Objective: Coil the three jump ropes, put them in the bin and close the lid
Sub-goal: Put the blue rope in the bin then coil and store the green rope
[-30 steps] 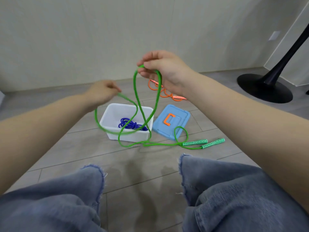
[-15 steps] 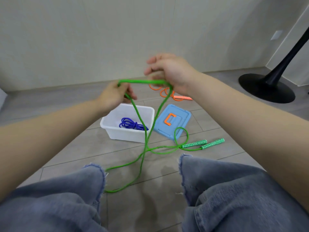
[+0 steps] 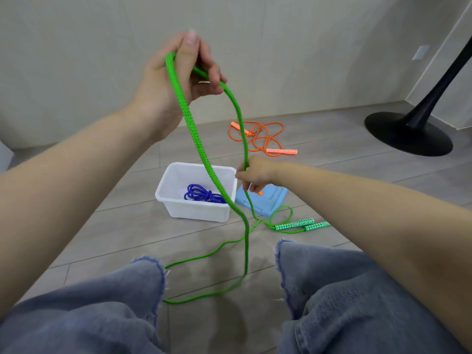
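Grey tiled floor (image 3: 115, 233), beige wall (image 3: 306, 47) with outlet (image 3: 420, 52), black pedestal base (image 3: 408, 134) far right, blue jeans (image 3: 357, 302).

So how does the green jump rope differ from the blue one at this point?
The green jump rope is uncoiled; the blue jump rope is bundled in loops. The green one hangs from the left hand, with the right hand pinching a strand lower down, and trails across the floor; no hand touches the blue one. The green one is outside the white bin; the blue one lies inside it. Both are cord jump ropes.
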Motion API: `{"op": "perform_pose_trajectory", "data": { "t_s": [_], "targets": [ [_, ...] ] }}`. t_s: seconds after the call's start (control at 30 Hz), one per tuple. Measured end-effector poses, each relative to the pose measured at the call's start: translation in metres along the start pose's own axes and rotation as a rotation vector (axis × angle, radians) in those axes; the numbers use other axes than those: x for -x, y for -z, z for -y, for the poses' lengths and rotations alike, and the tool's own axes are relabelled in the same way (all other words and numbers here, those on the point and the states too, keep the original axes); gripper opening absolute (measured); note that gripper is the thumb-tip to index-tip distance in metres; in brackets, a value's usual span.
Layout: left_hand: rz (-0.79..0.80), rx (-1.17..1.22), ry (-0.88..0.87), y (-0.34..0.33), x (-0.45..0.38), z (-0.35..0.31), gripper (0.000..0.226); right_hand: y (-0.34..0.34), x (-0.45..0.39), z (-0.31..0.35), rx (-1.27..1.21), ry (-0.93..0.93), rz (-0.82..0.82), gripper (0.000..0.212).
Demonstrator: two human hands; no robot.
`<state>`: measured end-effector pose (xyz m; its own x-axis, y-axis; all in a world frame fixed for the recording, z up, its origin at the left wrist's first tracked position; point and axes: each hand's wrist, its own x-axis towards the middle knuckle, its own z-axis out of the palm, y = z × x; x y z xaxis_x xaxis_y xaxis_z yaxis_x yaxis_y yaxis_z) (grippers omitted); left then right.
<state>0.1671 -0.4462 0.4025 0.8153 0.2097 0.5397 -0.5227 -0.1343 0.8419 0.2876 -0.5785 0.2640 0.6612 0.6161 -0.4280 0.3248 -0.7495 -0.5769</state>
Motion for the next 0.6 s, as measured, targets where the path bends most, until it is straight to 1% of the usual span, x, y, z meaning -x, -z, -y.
{"op": "perform_pose_trajectory", "data": {
  "t_s": [0.07, 0.13, 0.2, 0.23, 0.27, 0.3, 0.33, 0.4, 0.43, 0.47, 0.5, 0.53, 0.57, 0.6],
  "targets": [
    [0.011, -0.074, -0.033, 0.008, 0.001, 0.004, 0.032, 0.010, -0.004, -0.004, 0.039, -0.025, -0.101, 0.030],
    [0.052, -0.231, -0.050, 0.025, 0.005, 0.017, 0.029, 0.024, -0.009, -0.009, 0.019, -0.004, -0.296, 0.026],
    [0.164, -0.483, -0.026, 0.050, 0.012, 0.039, 0.017, 0.039, -0.011, -0.007, -0.175, 0.062, -0.510, 0.022],
    [0.245, -0.655, 0.003, 0.062, 0.016, 0.050, 0.009, 0.047, -0.009, -0.003, -0.317, 0.111, -0.583, 0.018],
    [0.348, -0.849, 0.033, 0.074, 0.021, 0.061, 0.004, 0.054, -0.004, 0.003, -0.457, 0.164, -0.623, 0.016],
    [0.475, -1.034, 0.061, 0.085, 0.025, 0.070, 0.013, 0.061, 0.001, 0.010, -0.571, 0.226, -0.656, 0.021],
    [0.629, -1.183, 0.093, 0.094, 0.029, 0.080, 0.023, 0.068, 0.008, 0.017, -0.633, 0.298, -0.682, 0.025],
    [0.901, -1.415, 0.151, 0.101, 0.036, 0.090, 0.042, 0.076, 0.019, 0.032, -0.683, 0.477, -0.721, 0.027],
    [0.996, -1.496, 0.161, 0.102, 0.038, 0.092, 0.051, 0.077, 0.022, 0.038, -0.669, 0.561, -0.732, 0.026],
    [1.046, -1.535, 0.164, 0.102, 0.038, 0.094, 0.057, 0.076, 0.026, 0.044, -0.632, 0.630, -0.733, 0.026],
    [1.038, -1.514, 0.153, 0.100, 0.038, 0.094, 0.060, 0.073, 0.026, 0.049, -0.590, 0.679, -0.730, 0.028],
    [0.942, -1.440, 0.129, 0.094, 0.038, 0.093, 0.058, 0.069, 0.026, 0.053, -0.544, 0.695, -0.716, 0.030],
    [0.762, -1.324, 0.116, 0.086, 0.038, 0.090, 0.052, 0.065, 0.025, 0.057, -0.503, 0.709, -0.690, 0.032],
    [0.548, -1.186, 0.095, 0.077, 0.036, 0.086, 0.045, 0.061, 0.025, 0.060, -0.470, 0.714, -0.657, 0.032]
  ]
}}
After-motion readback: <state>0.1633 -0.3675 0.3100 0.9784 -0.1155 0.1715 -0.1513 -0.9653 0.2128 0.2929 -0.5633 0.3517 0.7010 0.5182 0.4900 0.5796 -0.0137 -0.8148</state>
